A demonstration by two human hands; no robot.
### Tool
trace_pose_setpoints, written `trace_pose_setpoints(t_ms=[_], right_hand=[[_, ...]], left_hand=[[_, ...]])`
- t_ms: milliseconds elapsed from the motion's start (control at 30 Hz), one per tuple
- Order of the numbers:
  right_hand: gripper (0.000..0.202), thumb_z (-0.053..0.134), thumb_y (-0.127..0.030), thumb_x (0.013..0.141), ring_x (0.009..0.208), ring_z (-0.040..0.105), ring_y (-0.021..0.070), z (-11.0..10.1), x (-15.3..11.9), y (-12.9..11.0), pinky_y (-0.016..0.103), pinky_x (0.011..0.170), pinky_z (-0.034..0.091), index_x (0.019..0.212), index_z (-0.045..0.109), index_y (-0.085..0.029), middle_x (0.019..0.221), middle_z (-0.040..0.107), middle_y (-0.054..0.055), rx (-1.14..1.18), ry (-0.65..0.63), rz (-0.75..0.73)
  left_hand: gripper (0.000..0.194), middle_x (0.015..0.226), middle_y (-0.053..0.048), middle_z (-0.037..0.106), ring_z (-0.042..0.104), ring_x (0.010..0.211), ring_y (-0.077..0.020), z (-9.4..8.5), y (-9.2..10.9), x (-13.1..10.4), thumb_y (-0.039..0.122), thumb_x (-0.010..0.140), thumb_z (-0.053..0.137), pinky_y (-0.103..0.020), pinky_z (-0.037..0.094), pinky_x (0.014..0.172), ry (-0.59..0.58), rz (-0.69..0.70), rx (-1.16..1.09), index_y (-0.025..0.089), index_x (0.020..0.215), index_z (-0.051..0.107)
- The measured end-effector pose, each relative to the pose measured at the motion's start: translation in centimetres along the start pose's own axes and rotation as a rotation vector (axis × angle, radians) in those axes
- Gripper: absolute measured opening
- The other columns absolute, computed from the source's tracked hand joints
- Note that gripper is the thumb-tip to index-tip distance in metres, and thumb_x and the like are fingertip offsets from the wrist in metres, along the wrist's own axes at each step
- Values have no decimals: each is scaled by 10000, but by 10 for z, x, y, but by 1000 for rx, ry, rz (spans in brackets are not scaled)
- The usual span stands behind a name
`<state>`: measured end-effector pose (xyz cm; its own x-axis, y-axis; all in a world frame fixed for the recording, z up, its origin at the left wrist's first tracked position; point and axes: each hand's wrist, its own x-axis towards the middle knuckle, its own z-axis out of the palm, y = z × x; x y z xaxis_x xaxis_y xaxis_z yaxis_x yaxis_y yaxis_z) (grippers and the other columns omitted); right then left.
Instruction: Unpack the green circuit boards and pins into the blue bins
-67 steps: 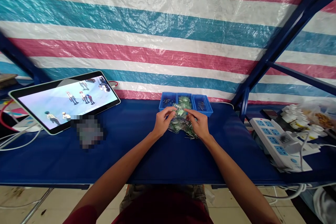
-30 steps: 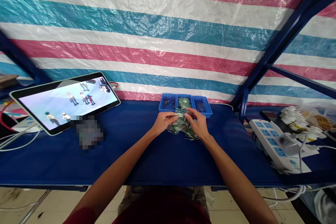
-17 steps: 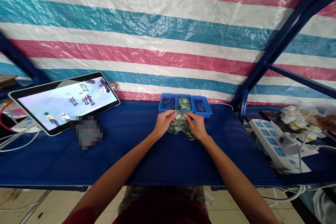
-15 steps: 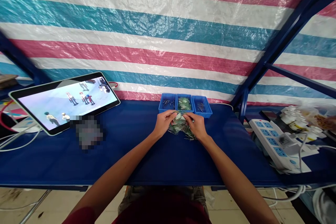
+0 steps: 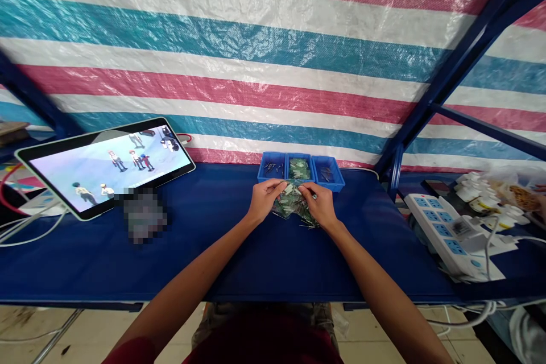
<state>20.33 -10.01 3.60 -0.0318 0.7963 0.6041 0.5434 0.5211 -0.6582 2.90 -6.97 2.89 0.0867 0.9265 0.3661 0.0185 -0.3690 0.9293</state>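
Note:
My left hand (image 5: 267,199) and my right hand (image 5: 319,201) meet over the middle of the blue table, fingertips pinched. Between them is a small clear plastic bag (image 5: 290,200) with greenish pieces showing through, its upper edge gripped from both sides. Thin pin-like pieces (image 5: 310,220) stick out below my right hand; whether they lie inside the bag I cannot tell. Just beyond my fingers stand three joined blue bins. The left bin (image 5: 261,173) has thin dark pieces, the middle bin (image 5: 300,155) holds greenish clear packets, and the right bin (image 5: 336,187) has more thin dark pieces.
A tablet (image 5: 117,162) leans at the left, with a blurred-out patch (image 5: 145,216) beside it. On the right lie a power strip (image 5: 439,227), white bottles (image 5: 484,202) and a plastic bag of brown pieces (image 5: 522,196). Blue frame posts (image 5: 426,96) slant upward before striped sheeting.
My hands and the small bag stay almost in place, with only slight finger movement. At the far right edge, another person's hand has shifted a little by the bag of brown pieces.

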Motion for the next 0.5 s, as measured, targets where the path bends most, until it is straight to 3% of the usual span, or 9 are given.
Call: trace_pose_setpoints(t_ms=[500], right_hand=[[306,470,-398,913,599,590,160,-1,0,-1,267,627,453,833,656,-168,695,652,36,69,-30,46]], left_hand=[[274,604,-19,656,508,469,-103,-6,7,3,404,690,733,-226,437,489,28,-7,0,132,659,724]])
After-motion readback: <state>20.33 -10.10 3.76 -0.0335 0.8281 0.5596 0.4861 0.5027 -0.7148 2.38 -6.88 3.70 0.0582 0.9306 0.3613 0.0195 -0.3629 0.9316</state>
